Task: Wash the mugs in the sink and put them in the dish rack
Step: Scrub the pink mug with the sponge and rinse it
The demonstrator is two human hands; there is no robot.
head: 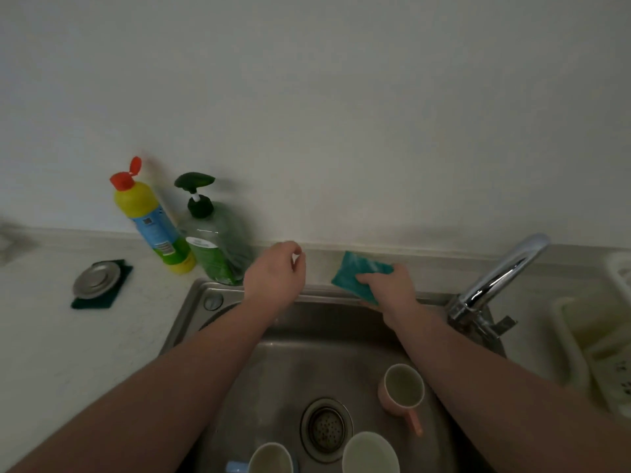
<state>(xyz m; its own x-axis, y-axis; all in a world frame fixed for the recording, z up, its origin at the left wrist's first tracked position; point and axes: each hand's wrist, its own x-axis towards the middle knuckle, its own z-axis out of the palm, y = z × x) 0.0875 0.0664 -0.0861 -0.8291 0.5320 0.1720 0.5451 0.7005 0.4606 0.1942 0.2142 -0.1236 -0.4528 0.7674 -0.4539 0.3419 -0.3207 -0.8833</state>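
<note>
Lying on its side in the steel sink (218, 397), the pink mug (403, 392) rests right of the drain (326, 429), its mouth turned up toward the camera and its handle (415, 423) pointing toward the near edge of the basin. Two more mugs stand upright at the near edge, mouths up: a blue-rimmed mug (270, 458) left of the drain and a pale mug (370, 454) just right of it. What the mugs hold cannot be told; their insides look pale and dim.

Above the far rim of the sink, the right hand (389, 285) grips a teal sponge (358, 271), fingers curled over its near end, the sponge's long axis running away and to the left. The left hand (276, 269) hovers beside the green pump bottle (215, 240), fingers loosely curled and holding nothing.

On the surface (68, 336) by the wall stands a yellow bottle (153, 223) with its red cap flipped open, just left of the pump bottle. Farther left, a metal sink plug (96, 279) lies on a dark green pad (116, 295). The chrome faucet (495, 278) rises at the sink's right corner, and a pale dish rack (580, 343) sits at the right edge.
</note>
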